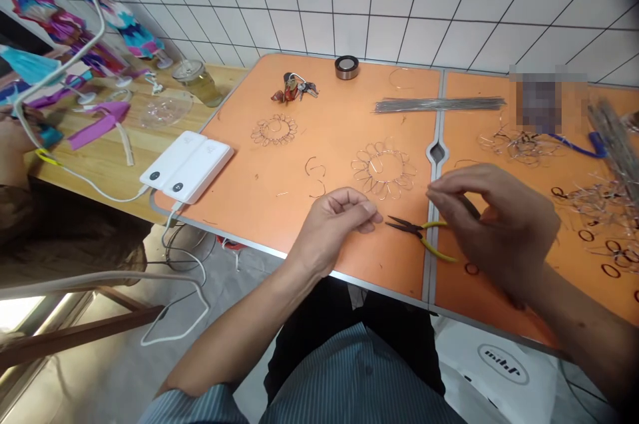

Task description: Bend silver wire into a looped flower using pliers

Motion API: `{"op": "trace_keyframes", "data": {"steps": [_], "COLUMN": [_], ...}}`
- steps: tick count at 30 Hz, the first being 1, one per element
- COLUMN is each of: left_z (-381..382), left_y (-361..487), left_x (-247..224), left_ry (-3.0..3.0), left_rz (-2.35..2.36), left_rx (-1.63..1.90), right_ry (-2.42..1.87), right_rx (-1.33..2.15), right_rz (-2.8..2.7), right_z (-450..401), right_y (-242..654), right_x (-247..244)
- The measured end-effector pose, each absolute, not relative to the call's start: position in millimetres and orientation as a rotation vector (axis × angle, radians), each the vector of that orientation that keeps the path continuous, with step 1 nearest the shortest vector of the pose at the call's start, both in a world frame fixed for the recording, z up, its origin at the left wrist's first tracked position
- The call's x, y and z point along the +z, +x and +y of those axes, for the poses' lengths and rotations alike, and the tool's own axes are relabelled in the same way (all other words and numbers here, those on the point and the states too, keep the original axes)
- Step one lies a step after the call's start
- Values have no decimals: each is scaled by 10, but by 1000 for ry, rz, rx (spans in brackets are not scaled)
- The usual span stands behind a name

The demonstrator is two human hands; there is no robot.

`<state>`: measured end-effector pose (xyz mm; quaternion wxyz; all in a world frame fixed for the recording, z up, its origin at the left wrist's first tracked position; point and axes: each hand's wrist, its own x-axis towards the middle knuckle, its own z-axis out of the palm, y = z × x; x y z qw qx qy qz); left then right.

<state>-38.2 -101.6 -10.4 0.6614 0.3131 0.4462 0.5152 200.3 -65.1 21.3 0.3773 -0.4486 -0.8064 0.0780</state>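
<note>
My left hand [337,221] is closed in a pinch over the orange table [279,211]; anything between its fingertips is too small to make out. To its right, my right hand [494,224] also has thumb and forefinger pressed together, and what they hold, if anything, cannot be seen. Between the hands lie pliers [412,227] with yellow handles, their jaws pointing left. Just beyond is a flower-shaped ring of looped wire [383,170]. A second, similar wire ring [274,130] rests farther left, with short curved wire pieces [315,170] nearby.
A bundle of straight wires [439,104], a tape roll [347,67] and keys [295,88] lie toward the back. Tangled wires [522,144] and dark rings [610,271] are at right. White power banks [187,166] sit left, near a jar [198,82] and another person's arm.
</note>
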Motion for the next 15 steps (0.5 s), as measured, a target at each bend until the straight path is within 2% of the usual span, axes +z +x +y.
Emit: {"op": "trace_keyframes", "data": {"steps": [5,8,15], "left_z": [-358,107,644], "left_y": [-576,-593,-463], "left_x": [-150,-271,-328], "left_ry": [1202,1447,1755], "left_rz": [1332,1590,1850], "left_rx": [1234,1070,682], "right_ry": [-1327,-1367,-1369], "right_rx": [509,774,663], "right_rz": [-1844,-1795,-2044], "right_z": [-153,104,230], "right_y": [1863,1843,1765], "right_x": [219,124,-90]}}
